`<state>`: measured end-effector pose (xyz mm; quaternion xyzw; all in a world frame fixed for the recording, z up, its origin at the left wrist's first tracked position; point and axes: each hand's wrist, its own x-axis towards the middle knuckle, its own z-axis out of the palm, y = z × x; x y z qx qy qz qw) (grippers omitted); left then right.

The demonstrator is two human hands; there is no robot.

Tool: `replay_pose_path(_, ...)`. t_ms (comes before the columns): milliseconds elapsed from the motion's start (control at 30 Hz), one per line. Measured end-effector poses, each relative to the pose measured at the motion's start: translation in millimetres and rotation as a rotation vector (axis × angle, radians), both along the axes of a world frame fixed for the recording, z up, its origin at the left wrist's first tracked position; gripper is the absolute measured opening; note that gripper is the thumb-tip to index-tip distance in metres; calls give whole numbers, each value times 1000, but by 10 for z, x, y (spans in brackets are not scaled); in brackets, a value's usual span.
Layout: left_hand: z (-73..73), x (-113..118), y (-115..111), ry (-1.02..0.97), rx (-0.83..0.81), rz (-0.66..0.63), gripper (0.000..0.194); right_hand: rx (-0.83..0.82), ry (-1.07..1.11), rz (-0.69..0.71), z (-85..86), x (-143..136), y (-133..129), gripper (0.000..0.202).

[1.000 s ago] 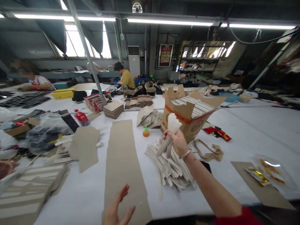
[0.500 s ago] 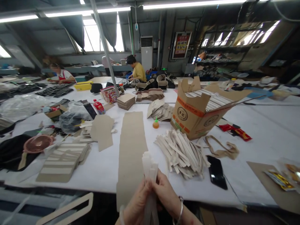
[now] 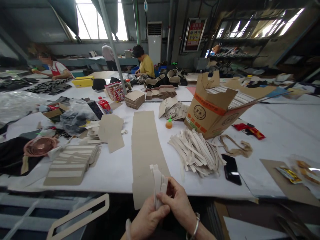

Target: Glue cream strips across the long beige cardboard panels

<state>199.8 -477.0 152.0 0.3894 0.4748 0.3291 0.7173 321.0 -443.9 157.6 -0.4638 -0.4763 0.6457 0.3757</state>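
Both hands meet at the table's front edge around a bunch of pale strips [image 3: 157,178] that stand up out of the grip. My left hand [image 3: 147,215] is closed around the lower part of the strips. Fingers of my right hand [image 3: 177,200] are closed on the same bunch from the right, thumb pressed near its base. Behind them a long beige row of overlapping flat sheets [image 3: 143,143] runs away across the table. To the right lies a loose heap of similar strips [image 3: 197,153].
A cardboard box [image 3: 208,110] full of strips stands behind the heap. A small orange bottle [image 3: 169,124], a black phone [image 3: 231,169], a stack of striped panels [image 3: 70,163] and a pink fan [image 3: 40,146] lie around. Co-workers [image 3: 146,65] sit across the table.
The camera view has tilted down a little. Both hands still hold the strips; the bunch's tips have shifted, and my right thumb now lies across its front.
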Motion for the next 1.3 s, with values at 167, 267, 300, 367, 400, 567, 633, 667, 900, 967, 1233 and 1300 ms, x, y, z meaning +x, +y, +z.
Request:
replay_pose_path(167, -119, -268, -57, -1, 27, -59, 46, -69, -1, -4, -110, -242, -74, 23)
replay_pose_path(267, -203, -459, -102, 21, 19, -67, 45, -145, 31, 55, -186, -370, -99, 24)
replay_pose_path(300, -222, -520, -116, 34, 17, -67, 45, -152, 35, 39, -215, -412, -112, 27)
replay_pose_path(367, -245, -633, -138, 65, 20, -69, 44, -132, -17, -87, -279, -493, -146, 39)
replay_pose_path(400, -253, -682, -146, 81, 24, -65, 43, -114, -70, -172, -312, -532, -168, 45)
replay_pose_path(567, -324, -874, -163, 97, 55, -59, 35, 32, -351, -248, -370, -707, -294, 28)
replay_pose_path(633, -369, -931, -172, 86, 84, -80, 33, 106, -402, -174, -337, -752, -321, 18)
replay_pose_path(667, -389, -954, -178, 87, 99, -90, 33, 132, -413, -147, -320, -763, -327, 16)
replay_pose_path(900, -399, -969, -241, 142, 113, -153, 32, 2, -366, -20, -378, -641, -276, 19)
replay_pose_path(967, -381, -911, -255, 156, 105, -139, 32, -3, -395, -18, -395, -592, -270, 16)
replay_pose_path(1233, -550, -739, -346, 178, -61, 78, 35, -3, -353, -49, -496, -335, -307, 15)
replay_pose_path(1300, -643, -806, -435, 255, -135, 112, 34, -99, -265, -84, -618, -194, -279, 17)
